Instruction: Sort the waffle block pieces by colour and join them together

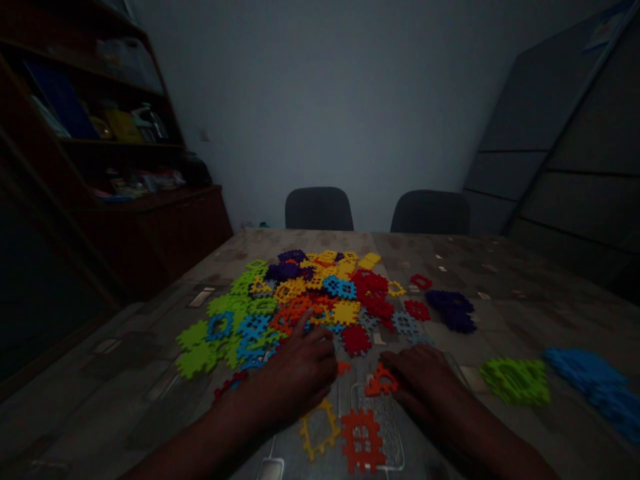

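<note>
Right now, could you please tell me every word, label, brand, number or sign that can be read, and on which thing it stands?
No text can be read in this view.
Pale sheet at the upper right: too dark and blurred to tell whether it bears writing.
Yellow item on the left shelf: too dark and small to read any label.
Interlocking plastic pieces: no lettering can be made out.

Left forearm (225, 427) and right forearm (483, 427) bare, tapering toward the wrists, left hand (306, 363) and right hand (423, 373) bare
</note>
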`<state>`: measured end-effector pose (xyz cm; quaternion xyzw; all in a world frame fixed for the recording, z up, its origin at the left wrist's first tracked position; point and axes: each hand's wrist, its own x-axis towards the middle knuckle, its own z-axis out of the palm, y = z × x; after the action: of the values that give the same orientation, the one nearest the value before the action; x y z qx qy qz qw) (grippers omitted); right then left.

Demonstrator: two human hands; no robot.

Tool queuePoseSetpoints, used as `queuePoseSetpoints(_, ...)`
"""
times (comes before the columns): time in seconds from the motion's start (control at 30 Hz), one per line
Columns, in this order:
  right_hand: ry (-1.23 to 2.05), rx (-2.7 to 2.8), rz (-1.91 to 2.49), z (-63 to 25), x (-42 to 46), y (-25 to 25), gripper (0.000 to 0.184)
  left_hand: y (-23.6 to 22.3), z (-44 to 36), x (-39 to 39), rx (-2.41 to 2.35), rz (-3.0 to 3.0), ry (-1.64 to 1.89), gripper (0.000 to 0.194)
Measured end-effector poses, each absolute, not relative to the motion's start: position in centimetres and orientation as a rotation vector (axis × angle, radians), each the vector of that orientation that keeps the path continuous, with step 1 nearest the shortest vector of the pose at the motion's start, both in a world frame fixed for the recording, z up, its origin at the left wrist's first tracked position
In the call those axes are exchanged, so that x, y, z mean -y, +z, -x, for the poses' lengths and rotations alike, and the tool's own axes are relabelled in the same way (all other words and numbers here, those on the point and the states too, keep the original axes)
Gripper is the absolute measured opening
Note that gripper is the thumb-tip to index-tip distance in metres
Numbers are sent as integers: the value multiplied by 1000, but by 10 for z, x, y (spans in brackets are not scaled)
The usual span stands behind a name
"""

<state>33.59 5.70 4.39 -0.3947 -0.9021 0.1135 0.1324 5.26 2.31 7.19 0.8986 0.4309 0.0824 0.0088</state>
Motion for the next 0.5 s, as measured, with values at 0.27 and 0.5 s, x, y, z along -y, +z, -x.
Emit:
queuePoseSetpoints(0.27, 357, 2661, 1074, -344, -67, 33, 43, 67, -58, -23, -1410, -2771, 301, 13)
queuePoseSetpoints(0.5, 335, 2535, 1015, -349, -66, 36, 41, 84, -59, -20, -1285, -2684, 479, 13)
